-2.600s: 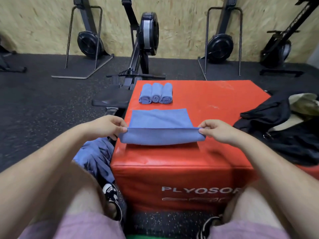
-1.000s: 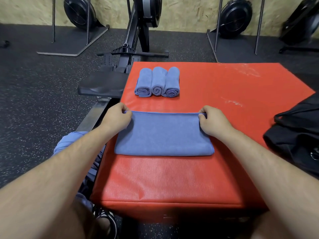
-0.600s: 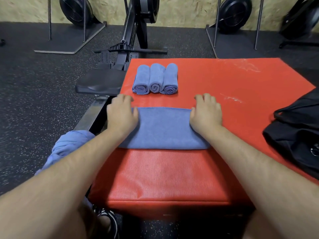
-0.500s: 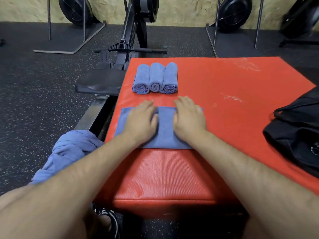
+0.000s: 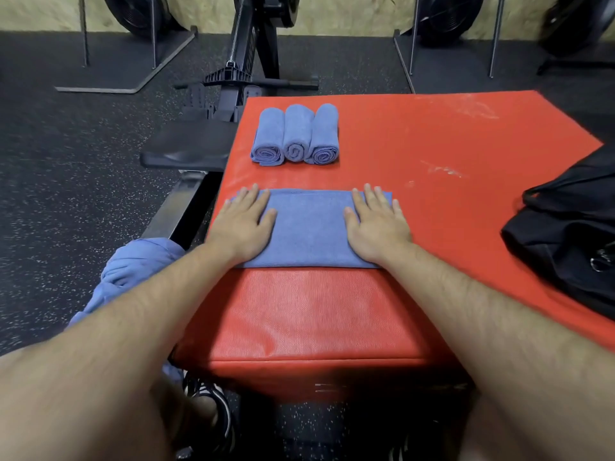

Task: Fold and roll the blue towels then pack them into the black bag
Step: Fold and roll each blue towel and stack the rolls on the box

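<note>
My left hand point(image 5: 243, 224) lies flat, palm down, on the left end of the folded blue microfibre towel point(image 5: 309, 227). Fingers straight & a bit spread, tips just past the towel's far edge, touching the red padded vinyl box point(image 5: 416, 144). It grips nothing, only presses. My right hand point(image 5: 377, 227) does the same on the right end: flat, fingers straight, pointing fwd, thumb toward the middle, nothing held. A bare strip of towel shows btwn the 2 hands. The towel is a wide rectangle on the near-left part of the box top, set back from the front edge.

Further back, near the box's left edge: three rolled blue towels point(image 5: 295, 134), side by side & touching, spiral ends facing me, apart from the folded one. The soft black fabric bag point(image 5: 565, 234) slumps on the box's right side, well apart from my right hand. Open or closed, can't tell.

Left of the box, by my left forearm: a heap of loose blue cloth point(image 5: 133, 264). A black rowing-machine seat point(image 5: 186, 144) sits just beside the box's left edge, over the speckled black rubber floor point(image 5: 66, 194).
</note>
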